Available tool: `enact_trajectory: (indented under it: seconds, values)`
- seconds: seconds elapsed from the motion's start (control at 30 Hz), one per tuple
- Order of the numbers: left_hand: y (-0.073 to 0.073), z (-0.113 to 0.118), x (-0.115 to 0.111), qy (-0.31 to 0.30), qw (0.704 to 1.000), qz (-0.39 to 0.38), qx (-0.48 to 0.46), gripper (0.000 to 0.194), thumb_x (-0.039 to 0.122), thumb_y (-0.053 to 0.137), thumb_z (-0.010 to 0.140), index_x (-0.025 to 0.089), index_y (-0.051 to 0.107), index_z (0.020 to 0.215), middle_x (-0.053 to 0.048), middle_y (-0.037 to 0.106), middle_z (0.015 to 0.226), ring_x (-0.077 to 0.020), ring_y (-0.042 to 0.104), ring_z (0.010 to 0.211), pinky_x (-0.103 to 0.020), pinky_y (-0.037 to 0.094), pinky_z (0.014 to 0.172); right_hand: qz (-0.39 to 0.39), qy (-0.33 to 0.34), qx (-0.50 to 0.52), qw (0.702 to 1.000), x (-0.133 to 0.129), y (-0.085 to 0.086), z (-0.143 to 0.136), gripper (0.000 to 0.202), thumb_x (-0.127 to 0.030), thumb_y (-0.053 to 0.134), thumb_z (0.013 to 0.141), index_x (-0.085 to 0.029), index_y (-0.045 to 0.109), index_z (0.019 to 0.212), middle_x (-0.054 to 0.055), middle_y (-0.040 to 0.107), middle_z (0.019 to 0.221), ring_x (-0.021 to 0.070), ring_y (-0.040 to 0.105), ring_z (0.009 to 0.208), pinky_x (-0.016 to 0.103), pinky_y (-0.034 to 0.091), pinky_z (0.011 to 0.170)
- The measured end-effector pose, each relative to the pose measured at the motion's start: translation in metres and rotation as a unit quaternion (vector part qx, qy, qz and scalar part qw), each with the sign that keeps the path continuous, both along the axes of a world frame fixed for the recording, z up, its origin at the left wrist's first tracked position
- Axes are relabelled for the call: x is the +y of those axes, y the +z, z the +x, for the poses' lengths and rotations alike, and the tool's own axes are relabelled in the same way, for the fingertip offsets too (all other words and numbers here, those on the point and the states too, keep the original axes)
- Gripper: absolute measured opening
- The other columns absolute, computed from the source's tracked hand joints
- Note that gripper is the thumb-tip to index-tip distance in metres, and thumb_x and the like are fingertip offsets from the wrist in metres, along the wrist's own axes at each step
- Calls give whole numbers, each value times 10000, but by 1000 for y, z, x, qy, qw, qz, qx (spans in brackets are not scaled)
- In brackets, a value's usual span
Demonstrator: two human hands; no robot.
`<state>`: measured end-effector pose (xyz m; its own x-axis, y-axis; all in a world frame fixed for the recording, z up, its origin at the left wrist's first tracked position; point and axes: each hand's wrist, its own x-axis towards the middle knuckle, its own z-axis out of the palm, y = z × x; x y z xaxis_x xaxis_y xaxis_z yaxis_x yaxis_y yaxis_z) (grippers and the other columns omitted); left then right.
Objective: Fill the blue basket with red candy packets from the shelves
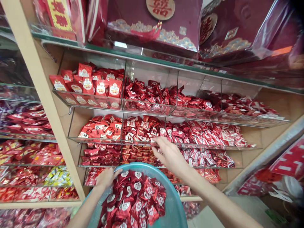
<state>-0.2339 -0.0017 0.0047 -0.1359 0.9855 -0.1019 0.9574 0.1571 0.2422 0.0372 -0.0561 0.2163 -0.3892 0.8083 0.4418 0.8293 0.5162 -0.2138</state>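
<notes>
A teal basket at the bottom centre holds many dark red packets with white labels. My left hand grips the basket's left rim, its thumb or a finger lying along the edge. Over the shelf's middle tier, my right hand reaches toward red packets with white labels, its fingers apart near the clear front edge. No packet shows in it. Red packets with black characters fill the compartment to the left of these.
The glass shelf above carries large maroon boxes in clear wrap. Clear dividers split the tiers of red packets. A pale wooden post stands at left, with more candy shelves beyond it. Red decorations hang at right.
</notes>
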Motion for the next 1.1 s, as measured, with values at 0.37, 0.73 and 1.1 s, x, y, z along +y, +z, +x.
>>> enact_trajectory:
  seconds: [0.37,0.73,1.1]
  values:
    - [-4,-2,-1,-38,999,30,5,568,604,288,810,160,632,891,-167,688,919,-290,634,923,-355,457,752,151,28,84,984,83,136,-50,223,-286,527,783,-164,573,964,54,623,900,152,555,801,281,411,736]
    - [-14,-6,3,-39,999,32,2,541,597,291,820,175,627,852,-163,688,918,-301,635,917,-366,460,728,53,-32,114,992,132,147,-80,281,-424,598,717,-151,603,648,37,603,657,142,544,636,248,371,603]
    - [-9,-5,1,-41,999,34,1,568,616,272,813,179,631,869,-155,698,896,-300,639,913,-368,463,737,121,-15,135,983,134,141,-67,186,-311,566,768,-157,661,722,25,619,694,139,551,685,274,404,711]
